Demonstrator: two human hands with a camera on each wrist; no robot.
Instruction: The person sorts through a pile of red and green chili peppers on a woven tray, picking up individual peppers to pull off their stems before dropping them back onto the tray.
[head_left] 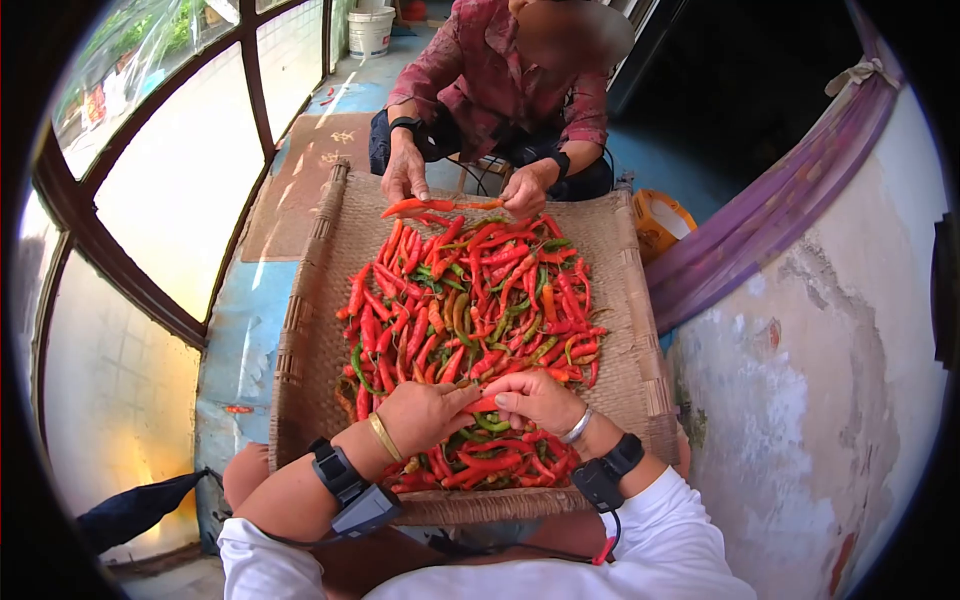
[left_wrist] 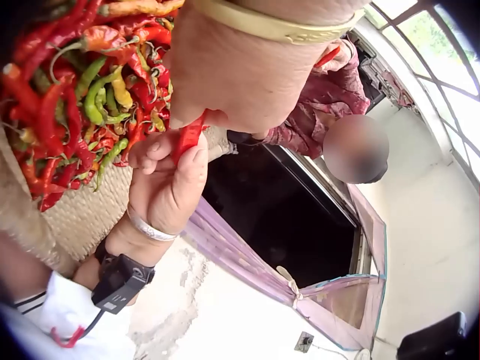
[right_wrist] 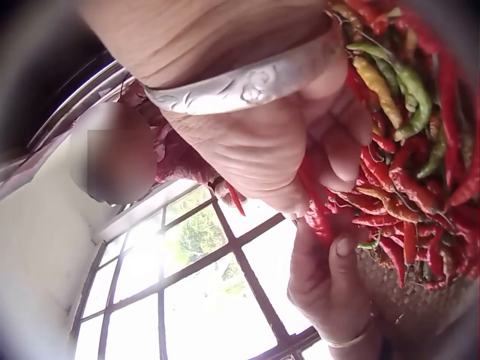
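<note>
Between both hands is one red chili pepper [right_wrist: 316, 206], held over the heap of peppers near the tray's front. My left hand [head_left: 425, 415], with a gold bangle above it, pinches one end between thumb and fingers. Gripping the other end is my right hand [head_left: 540, 402], which wears a silver bangle. In the left wrist view the right thumb lies along the red chili pepper. Below and beyond the hands spreads a heap of chili peppers [head_left: 480, 290], mostly red with some green and yellowish ones.
The peppers lie in a shallow woven tray [head_left: 620, 290] with raised rims. Across it another person [head_left: 500, 90] holds a long red pepper [head_left: 420, 207]. A wall with a purple curtain [head_left: 770, 220] stands right, windows [head_left: 160, 180] left. An orange container [head_left: 662, 222] sits beside the tray.
</note>
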